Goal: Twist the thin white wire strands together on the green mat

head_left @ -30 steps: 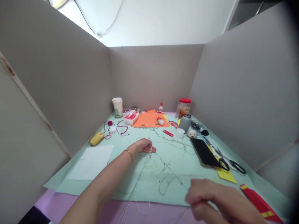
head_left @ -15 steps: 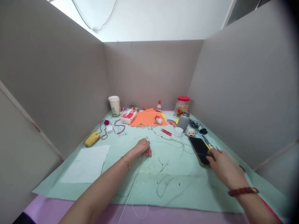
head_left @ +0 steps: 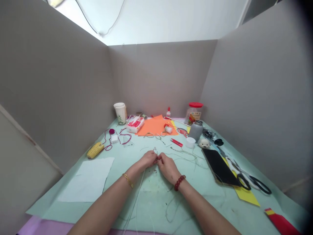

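- We had our left hand closed in a pinch on the pale cords, which hung down from it toward the near edge of the cloth.
- Our right hand was pinched nearly shut, its fingertips meeting the left's; we could not tell what lay between them.
- We wore a gold bracelet on the left wrist and red beads on the right.
- Beyond our hands lay the red lighter, with the small tub just beside it.
- To our right were the phone and scissors.
- To our left we had the white sheet and the corn.
- Farther off lay the orange paper, between the tissues and the grey bottle.
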Motion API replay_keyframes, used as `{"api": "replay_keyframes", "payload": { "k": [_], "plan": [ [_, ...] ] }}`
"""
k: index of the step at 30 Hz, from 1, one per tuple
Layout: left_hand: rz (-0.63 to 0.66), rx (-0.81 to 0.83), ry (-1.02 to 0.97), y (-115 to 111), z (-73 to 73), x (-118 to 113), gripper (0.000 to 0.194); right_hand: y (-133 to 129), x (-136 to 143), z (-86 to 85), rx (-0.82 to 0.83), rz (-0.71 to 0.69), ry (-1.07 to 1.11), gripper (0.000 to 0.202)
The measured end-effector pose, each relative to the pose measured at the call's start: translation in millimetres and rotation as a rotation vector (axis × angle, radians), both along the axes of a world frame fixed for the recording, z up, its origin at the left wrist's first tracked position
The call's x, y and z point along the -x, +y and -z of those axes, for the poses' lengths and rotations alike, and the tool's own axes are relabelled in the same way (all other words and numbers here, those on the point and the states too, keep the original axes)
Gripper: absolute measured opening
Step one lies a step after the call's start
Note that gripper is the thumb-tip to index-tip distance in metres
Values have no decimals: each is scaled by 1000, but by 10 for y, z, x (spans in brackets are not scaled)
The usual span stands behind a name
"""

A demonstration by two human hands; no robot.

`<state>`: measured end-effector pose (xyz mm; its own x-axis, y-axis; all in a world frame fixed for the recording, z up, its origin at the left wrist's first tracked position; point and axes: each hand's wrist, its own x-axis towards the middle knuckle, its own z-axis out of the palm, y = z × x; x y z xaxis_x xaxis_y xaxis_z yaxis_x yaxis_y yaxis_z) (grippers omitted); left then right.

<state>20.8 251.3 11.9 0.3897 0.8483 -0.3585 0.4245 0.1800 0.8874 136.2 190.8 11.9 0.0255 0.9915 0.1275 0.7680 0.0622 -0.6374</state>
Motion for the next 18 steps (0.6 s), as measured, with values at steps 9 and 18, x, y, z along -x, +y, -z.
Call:
{"api": "replay_keyframes", "payload": {
  "k": [9, 18],
  "plan": [
    [-34, -319, 200, -94, 89, 174, 24, 40, -72, 19, 9, 121, 40, 18],
    [11, -434, 309, -584, -40, 311, 30, 78, -34, 28, 52, 152, 26, 16]
  ]
}}
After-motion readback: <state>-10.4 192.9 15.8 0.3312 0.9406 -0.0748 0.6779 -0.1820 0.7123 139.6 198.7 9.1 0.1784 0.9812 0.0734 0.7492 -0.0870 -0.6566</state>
